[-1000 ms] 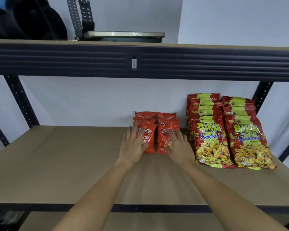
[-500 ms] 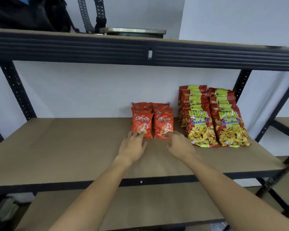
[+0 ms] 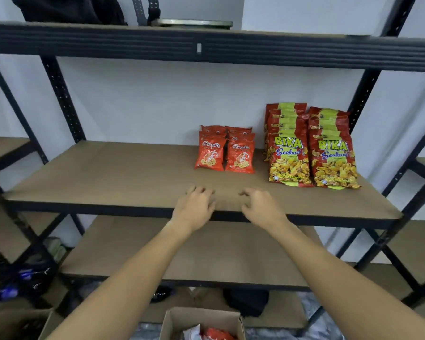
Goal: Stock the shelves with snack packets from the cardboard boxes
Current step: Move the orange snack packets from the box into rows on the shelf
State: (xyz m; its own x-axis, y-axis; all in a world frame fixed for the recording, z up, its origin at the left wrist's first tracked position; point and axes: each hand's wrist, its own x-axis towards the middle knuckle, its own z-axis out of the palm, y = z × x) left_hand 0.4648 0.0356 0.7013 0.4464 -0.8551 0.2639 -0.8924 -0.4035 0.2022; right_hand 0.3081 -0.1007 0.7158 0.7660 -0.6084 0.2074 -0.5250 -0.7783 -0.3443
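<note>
Your left hand [image 3: 194,208] and right hand [image 3: 261,207] hover empty, fingers loosely curled, over the shelf's [image 3: 108,177] front edge — the small red prawn-cracker packets [image 3: 225,153] stand beyond them, apart.

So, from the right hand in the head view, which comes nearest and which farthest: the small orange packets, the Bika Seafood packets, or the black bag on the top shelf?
From the right hand:
1. Small orange packets, just behind it, slightly left on the middle shelf.
2. Bika Seafood packets, further back on its right.
3. Black bag, far up on the top shelf's left end.
</note>
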